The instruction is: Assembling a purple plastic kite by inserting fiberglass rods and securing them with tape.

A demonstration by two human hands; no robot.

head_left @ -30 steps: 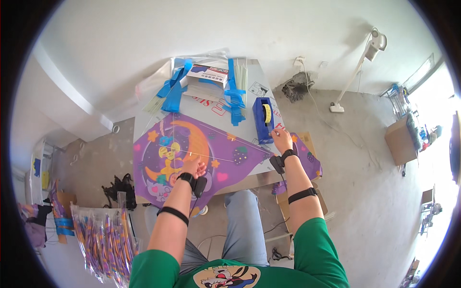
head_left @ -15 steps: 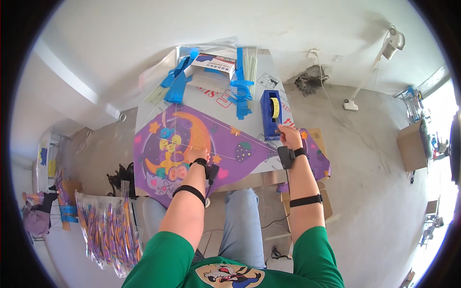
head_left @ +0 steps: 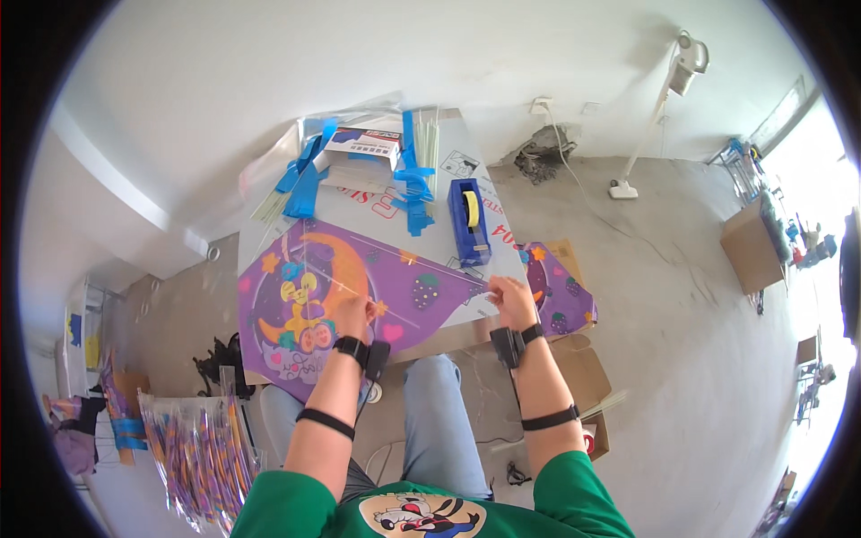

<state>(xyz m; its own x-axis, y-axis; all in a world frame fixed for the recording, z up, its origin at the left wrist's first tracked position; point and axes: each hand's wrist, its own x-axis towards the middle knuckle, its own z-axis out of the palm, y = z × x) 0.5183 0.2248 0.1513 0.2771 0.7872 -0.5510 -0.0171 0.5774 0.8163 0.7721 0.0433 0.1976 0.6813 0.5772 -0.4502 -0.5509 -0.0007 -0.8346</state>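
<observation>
A purple kite sail (head_left: 404, 323), printed with a moon, a yellow cartoon animal and strawberries, lies spread on a cardboard-topped table, with thin pale rods across it. My left hand (head_left: 355, 314) rests on its middle beside the moon, fingers curled closed; what they hold, if anything, is hidden. At the sail's narrow right tip, my right hand (head_left: 515, 303) has thumb and fingertips pinched together, and I cannot make out what is between them. Just beyond that hand stands a blue tape dispenser (head_left: 468, 235) with a yellow roll.
Blue strips (head_left: 308, 193), bundled pale rods (head_left: 426, 148) and a white box (head_left: 363, 143) lie at the table's back. Another purple printed piece (head_left: 569, 296) is at the right edge. An open carton (head_left: 578, 368) sits below right; a plastic bag of colourful pieces (head_left: 193, 448) is at left.
My right hand has left the tape dispenser's front end and come nearer to me, to the sail's right tip. My left hand stays on the sail. The whole view has shifted somewhat.
</observation>
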